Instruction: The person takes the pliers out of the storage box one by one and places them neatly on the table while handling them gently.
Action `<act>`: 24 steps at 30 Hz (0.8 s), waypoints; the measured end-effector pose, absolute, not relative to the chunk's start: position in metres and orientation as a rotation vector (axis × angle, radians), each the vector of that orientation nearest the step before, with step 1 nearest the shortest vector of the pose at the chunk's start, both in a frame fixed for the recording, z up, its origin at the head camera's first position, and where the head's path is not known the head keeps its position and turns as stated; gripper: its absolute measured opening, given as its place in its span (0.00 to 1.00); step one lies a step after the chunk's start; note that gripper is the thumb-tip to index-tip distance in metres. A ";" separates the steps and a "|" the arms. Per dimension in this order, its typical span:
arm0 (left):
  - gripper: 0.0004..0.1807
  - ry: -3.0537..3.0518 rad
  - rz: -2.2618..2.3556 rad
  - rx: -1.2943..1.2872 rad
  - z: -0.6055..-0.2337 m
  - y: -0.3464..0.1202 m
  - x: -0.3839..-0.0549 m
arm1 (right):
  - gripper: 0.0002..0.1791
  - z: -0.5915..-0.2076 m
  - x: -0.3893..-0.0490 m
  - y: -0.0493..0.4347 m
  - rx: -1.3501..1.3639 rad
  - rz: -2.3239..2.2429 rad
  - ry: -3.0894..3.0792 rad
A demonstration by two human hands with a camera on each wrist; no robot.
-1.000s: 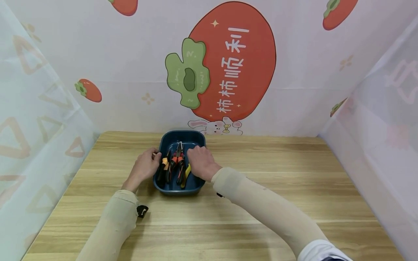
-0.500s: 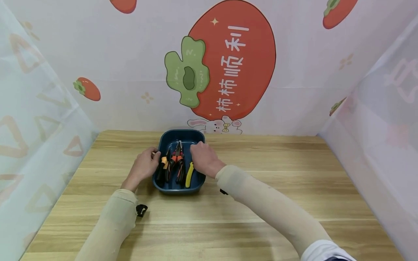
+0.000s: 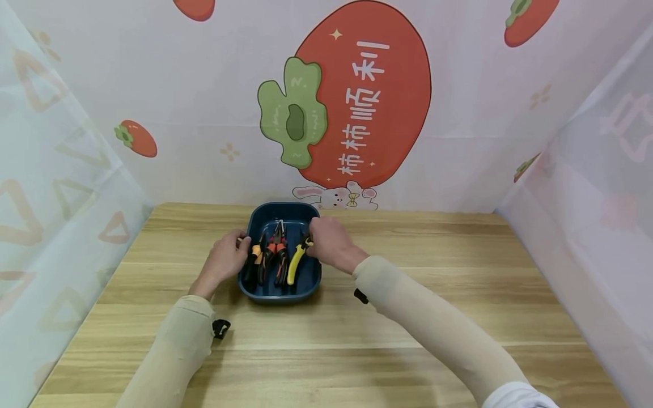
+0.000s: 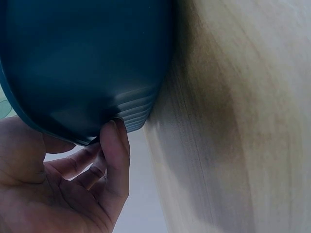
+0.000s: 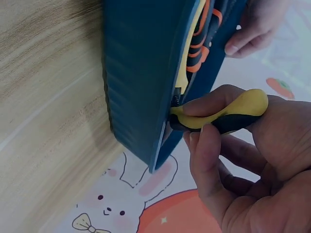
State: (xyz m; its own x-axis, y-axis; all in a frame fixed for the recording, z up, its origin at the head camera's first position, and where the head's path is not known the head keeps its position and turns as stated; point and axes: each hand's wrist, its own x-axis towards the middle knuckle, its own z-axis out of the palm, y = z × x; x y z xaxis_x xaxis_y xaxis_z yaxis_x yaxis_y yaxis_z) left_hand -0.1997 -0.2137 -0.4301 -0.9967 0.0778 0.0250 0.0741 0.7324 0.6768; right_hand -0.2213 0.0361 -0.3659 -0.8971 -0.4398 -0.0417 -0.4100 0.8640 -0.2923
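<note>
Tool handling at a dark blue bin, by the look of it a step of settling or shifting one piece at the right-hand side. With the right hand, pinches a yellow-and-black handle between thumb and fingers, right at the bin's right rim. Cannot tell any link between that handle and the yellow-handled tool inside, just beside it. With the left hand, grips the opposite rim, fingers curled at the wall. Also inside: orange-and-black pliers, nose toward the back, and a dark-handled tool along the left wall.

Next, probably calls for a firm left hold against sliding, plus a controlled right pinch, clear of rim and pliers.

Underneath, a pale wood-grain tabletop, with the bin near its back edge, left of centre. Behind, a white sheet printed with a big red persimmon, lettering, and a rabbit low down. To either side, faintly patterned side sheets, slanting inward toward the back. Over both forearms, beige sleeves.
</note>
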 end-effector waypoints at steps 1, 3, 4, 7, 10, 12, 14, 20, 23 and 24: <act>0.21 2.920 1.139 0.130 -0.430 -0.213 -0.200 | 0.10 -0.365 -0.221 0.038 -0.664 -0.446 2.926; 0.21 2.918 1.140 0.133 -0.430 -0.213 -0.200 | 0.08 -0.363 -0.220 0.042 -0.668 -0.474 2.934; 0.21 2.919 1.141 0.135 -0.430 -0.213 -0.200 | 0.08 -0.362 -0.219 0.044 -0.675 -0.494 2.935; 0.21 2.921 1.140 0.133 -0.430 -0.212 -0.200 | 0.07 -0.361 -0.217 0.052 -0.709 -0.538 2.952; 0.21 2.921 1.139 0.132 -0.430 -0.212 -0.199 | 0.07 -0.360 -0.215 0.059 -0.730 -0.606 2.966; 0.21 2.916 1.139 0.126 -0.430 -0.212 -0.199 | 0.06 -0.360 -0.215 0.064 -0.737 -0.646 2.974; 0.22 2.910 1.141 0.124 -0.429 -0.212 -0.198 | 0.06 -0.360 -0.213 0.069 -0.739 -0.690 2.979; 0.22 2.902 1.141 0.120 -0.429 -0.213 -0.198 | 0.06 -0.361 -0.211 0.084 -0.737 -0.731 3.026; 0.22 2.899 1.140 0.116 -0.429 -0.213 -0.198 | 0.04 -0.362 -0.210 0.092 -0.717 -0.765 3.037; 0.22 2.899 1.139 0.113 -0.429 -0.213 -0.198 | 0.03 -0.362 -0.210 0.094 -0.709 -0.779 3.037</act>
State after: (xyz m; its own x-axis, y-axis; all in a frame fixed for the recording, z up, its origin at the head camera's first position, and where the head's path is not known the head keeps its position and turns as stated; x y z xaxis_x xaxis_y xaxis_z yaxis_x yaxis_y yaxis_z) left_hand -0.1978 -0.2126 -0.4292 -0.9970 0.0769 0.0031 0.0585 0.7302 0.6807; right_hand -0.2096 0.0941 -0.3620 -0.9001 -0.3988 0.1752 -0.4339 0.7856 -0.4411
